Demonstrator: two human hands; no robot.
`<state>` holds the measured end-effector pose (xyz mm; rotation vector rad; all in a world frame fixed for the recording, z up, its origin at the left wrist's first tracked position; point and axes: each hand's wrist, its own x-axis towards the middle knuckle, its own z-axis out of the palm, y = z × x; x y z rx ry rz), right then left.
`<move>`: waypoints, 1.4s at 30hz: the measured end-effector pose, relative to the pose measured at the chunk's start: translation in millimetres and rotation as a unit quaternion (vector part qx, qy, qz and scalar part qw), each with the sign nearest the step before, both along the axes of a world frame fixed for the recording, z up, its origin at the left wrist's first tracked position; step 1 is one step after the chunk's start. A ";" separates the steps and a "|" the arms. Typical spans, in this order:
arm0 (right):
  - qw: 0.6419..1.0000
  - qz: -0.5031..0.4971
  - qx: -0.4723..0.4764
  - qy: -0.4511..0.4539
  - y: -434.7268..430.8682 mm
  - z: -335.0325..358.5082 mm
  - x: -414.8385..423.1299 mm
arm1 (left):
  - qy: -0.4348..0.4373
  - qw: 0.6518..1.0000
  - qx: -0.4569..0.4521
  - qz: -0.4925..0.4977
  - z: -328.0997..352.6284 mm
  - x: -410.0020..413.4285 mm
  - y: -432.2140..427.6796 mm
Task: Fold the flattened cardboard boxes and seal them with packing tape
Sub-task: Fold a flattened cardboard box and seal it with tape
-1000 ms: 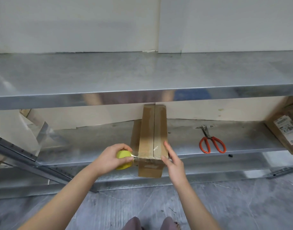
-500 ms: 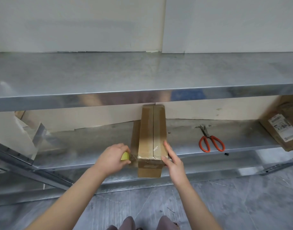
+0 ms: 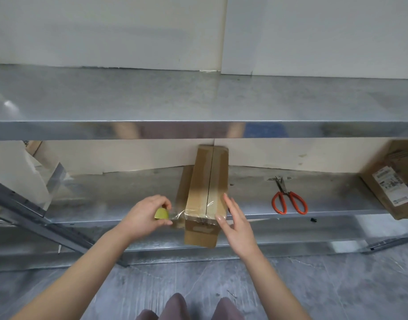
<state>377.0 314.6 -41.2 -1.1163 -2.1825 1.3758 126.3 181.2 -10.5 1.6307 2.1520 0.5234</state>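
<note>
A long narrow cardboard box (image 3: 205, 181) lies on the lower metal shelf (image 3: 256, 195), its near end overhanging the shelf edge. Its top flaps meet in a centre seam. My left hand (image 3: 144, 215) grips a yellow-green tape roll (image 3: 161, 214) just left of the box's near end. A strip of clear tape (image 3: 178, 213) runs from the roll across the box top. My right hand (image 3: 233, 215) rests flat with fingers apart against the box's right near corner, its thumb on the tape.
Orange-handled scissors (image 3: 288, 199) lie on the shelf to the right of the box. A labelled cardboard box (image 3: 392, 181) sits at the far right. An upper metal shelf (image 3: 198, 100) overhangs. Slanted metal frame rails (image 3: 36, 218) stand at left.
My left hand has shifted the roll slightly away from the box, showing more stretched tape. My right hand has slid a little toward the box's near corner.
</note>
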 end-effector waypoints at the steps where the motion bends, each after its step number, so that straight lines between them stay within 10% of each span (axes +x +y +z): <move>1: 1.000 0.003 -0.001 0.003 1.6 1.6 4.5 | 0.006 1.000 -0.001 0.003 0.9 1.1 0.3; 11: 0.938 -0.076 0.212 -0.264 99.7 -40.4 106.2 | 0.022 0.998 -0.022 0.052 -0.8 13.0 6.6; 19: 0.911 -0.069 0.139 -0.383 164.8 -49.4 121.6 | 0.016 0.997 -0.040 0.069 -7.0 31.7 7.1; 27: 0.911 -0.239 0.050 -0.331 168.5 -50.7 98.3 | 0.018 0.993 -0.041 0.109 -0.7 39.5 -0.4; 42: 0.932 -0.180 0.059 -0.309 79.5 -27.0 84.8 | 0.006 0.997 -0.048 0.057 1.6 11.4 7.4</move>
